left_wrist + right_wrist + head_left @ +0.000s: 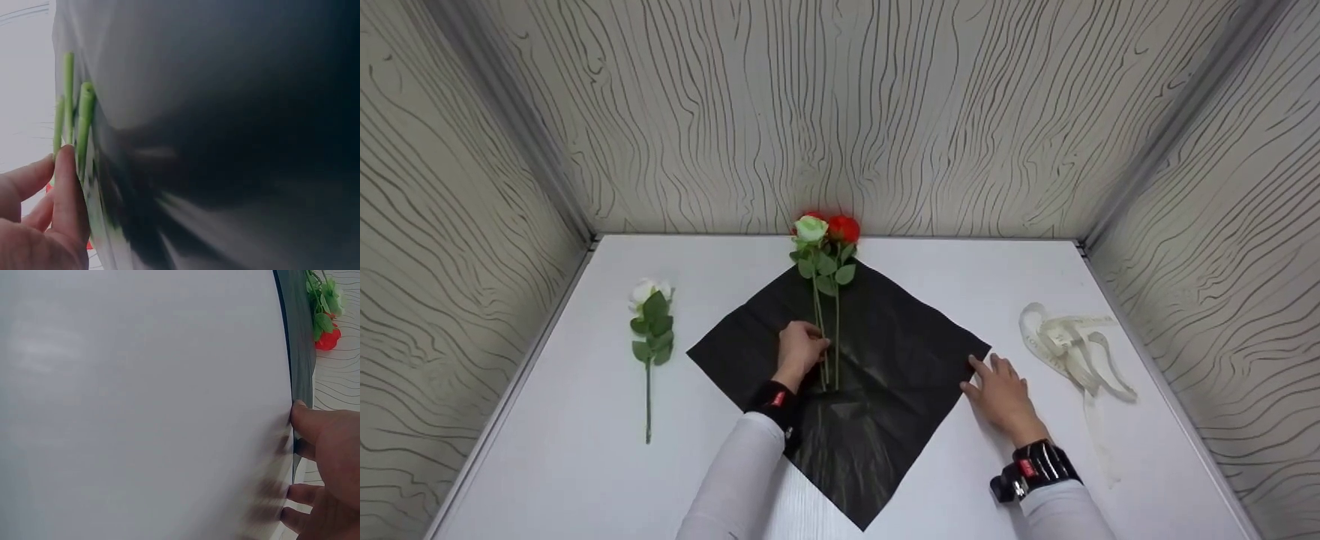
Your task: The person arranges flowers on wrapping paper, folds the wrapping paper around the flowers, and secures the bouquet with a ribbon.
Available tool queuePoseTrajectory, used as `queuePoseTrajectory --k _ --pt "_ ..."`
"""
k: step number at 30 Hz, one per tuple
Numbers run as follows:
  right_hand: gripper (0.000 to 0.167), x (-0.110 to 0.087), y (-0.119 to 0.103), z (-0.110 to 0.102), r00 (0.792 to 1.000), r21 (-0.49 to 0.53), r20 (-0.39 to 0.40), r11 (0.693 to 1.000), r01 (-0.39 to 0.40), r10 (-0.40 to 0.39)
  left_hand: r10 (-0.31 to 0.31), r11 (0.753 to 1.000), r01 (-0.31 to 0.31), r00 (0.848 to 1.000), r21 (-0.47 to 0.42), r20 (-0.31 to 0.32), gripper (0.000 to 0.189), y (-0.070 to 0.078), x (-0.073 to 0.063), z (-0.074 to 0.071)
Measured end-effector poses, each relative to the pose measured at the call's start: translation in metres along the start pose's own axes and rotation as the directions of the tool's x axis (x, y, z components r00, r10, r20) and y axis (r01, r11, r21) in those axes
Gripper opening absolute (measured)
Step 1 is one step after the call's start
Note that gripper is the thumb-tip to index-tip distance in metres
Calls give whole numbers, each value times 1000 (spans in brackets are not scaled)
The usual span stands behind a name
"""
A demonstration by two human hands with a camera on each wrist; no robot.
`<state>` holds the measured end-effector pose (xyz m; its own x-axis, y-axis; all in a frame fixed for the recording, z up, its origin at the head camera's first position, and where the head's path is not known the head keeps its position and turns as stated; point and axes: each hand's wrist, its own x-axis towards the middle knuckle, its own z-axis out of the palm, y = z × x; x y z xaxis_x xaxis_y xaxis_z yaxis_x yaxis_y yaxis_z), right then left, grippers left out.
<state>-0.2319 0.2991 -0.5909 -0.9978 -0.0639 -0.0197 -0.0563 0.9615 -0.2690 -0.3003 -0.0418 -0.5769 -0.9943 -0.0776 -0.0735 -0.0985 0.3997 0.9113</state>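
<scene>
Red roses (pixel 844 228) and a pale green-white rose (pixel 811 229) lie together, heads over the top corner of a diamond-laid black wrapping sheet (pixel 907 330). My left hand (pixel 801 346) pinches their stems around the middle of the sheet. In the left wrist view, the cut ends of green stems (pixel 85 107) stick out beyond the thumb and fingertips. At the sheet's right corner my right hand (pixel 1001 394) rests with spread fingers, fingertips on the edge. The right wrist view has the thumb (pixel 304 415) at the dark sheet's edge.
A white rose (pixel 651 296) with green leaves lies alone on the left of the white table (pixel 562 465). Loosely looped, printed cream ribbon (pixel 1065 341) lies at the right. Wood-grain patterned panels (pixel 840 112) stand around the back and sides.
</scene>
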Motion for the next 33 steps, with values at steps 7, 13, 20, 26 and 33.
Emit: queuePoseTrajectory --k 7,13,20,26,33 --pt "53 0 0 1 1000 3 -4 1000 3 -3 4 997 -4 1000 75 9 19 -1 1 -1" --pt "54 0 1 3 1000 0 -1 1000 7 -7 -12 993 11 1000 120 14 16 -2 2 -1" --pt "54 0 0 2 1000 2 5 1000 5 -5 -19 990 18 1000 141 7 17 -1 3 -1" --pt "54 0 0 3 1000 10 13 1000 2 -2 -6 991 6 1000 135 -1 20 -3 2 -4" --pt "54 0 1 0 1000 6 23 1000 -2 2 75 984 -64 995 167 -60 19 -6 -9 -28"
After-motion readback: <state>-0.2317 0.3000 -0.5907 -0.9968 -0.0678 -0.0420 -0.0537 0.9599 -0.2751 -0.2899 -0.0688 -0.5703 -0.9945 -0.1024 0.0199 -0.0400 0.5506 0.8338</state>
